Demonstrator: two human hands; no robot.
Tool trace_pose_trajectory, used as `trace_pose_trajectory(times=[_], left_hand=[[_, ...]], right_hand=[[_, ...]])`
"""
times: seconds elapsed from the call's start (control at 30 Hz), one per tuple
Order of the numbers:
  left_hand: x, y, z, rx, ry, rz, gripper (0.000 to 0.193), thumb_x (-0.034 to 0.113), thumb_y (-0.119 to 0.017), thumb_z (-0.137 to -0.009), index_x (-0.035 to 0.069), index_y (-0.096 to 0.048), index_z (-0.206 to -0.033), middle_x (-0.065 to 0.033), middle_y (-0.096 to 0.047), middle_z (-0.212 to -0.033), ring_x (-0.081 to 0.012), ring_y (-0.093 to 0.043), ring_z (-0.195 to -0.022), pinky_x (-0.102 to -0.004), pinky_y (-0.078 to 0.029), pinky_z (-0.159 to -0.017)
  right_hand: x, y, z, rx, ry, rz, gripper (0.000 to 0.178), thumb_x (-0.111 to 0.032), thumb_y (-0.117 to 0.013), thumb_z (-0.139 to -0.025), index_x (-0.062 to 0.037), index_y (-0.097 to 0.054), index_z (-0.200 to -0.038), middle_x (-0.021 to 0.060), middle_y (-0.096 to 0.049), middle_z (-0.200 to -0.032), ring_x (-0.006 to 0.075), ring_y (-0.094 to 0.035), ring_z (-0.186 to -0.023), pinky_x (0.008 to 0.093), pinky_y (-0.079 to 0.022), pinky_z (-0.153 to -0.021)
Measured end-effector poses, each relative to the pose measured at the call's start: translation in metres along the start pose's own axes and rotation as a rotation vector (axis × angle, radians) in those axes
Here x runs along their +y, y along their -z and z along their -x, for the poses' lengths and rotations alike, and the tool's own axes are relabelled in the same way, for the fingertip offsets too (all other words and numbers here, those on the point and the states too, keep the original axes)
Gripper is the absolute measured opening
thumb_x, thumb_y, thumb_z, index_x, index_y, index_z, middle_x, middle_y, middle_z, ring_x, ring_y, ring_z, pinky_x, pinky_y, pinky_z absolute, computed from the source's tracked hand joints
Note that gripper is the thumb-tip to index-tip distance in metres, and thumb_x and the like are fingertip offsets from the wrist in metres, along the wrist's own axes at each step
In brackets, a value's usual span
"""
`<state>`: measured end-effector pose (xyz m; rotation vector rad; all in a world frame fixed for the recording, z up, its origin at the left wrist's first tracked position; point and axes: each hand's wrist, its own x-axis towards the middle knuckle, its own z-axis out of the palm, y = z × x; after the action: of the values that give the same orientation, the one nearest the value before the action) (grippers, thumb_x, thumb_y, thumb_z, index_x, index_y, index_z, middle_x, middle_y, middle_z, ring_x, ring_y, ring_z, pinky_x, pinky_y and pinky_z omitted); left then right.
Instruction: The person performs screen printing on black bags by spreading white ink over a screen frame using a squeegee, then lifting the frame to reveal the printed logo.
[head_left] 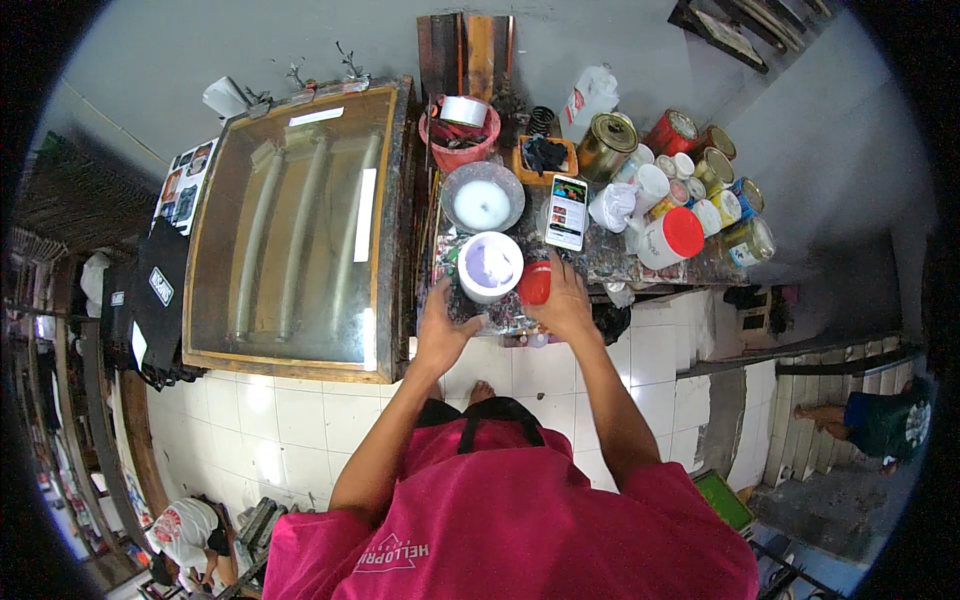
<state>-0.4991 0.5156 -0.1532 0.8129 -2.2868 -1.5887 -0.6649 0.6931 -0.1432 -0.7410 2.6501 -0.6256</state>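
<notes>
A white tub (490,291) of pale lavender paste stands near the front edge of the cluttered table. My left hand (443,328) is just to its near left, thumb and fingers spread, holding nothing. On the tub's right lies a round red lid (535,284), and my right hand (565,298) has its fingers around the lid's right side. Behind the tub sits a grey bowl (458,196) with something white and foamy in it. A white phone (566,228) with a lit screen is propped up beyond my right hand.
On the left is a wood-framed glass-topped box (290,368) with tubes inside. Several paint cans (610,140) and small jars crowd the table's right, beside a red-lidded jar (665,243). A red bucket (458,155) stands at the back. Other people appear lower left and far right.
</notes>
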Motion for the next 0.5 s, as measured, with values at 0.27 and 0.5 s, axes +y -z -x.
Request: trace_pose_trajectory(times=[0.27,0.5], left_hand=[[0.004,-0.031,-0.041,-0.021,-0.247,0.264,0.118,0.012,-0.093,-0.060,-0.004,-0.023,-0.153,-0.0241,-0.046,-0.144,-0.0348,-0.046,-0.136,-0.0434,-0.035,-0.117],[-0.013,-0.041,-0.055,-0.021,-0.319,0.296,0.119,0.018,-0.094,-0.060,-0.002,-0.024,-0.154,-0.0238,-0.044,-0.147,-0.0361,-0.045,-0.137,-0.0438,-0.036,-0.116]], right_hand=[[-0.092,0.100,-0.029,-0.161,0.610,0.137,0.107,-0.026,-0.086,-0.062,0.0031,-0.032,-0.150,0.0298,-0.039,-0.152,0.0441,-0.042,-0.140,0.0469,-0.036,-0.117],[-0.090,0.041,-0.056,-0.170,0.892,0.257,0.082,-0.042,-0.075,-0.078,-0.0061,-0.045,-0.146,0.0251,-0.042,-0.151,0.0431,-0.040,-0.140,0.0504,-0.036,-0.115]])
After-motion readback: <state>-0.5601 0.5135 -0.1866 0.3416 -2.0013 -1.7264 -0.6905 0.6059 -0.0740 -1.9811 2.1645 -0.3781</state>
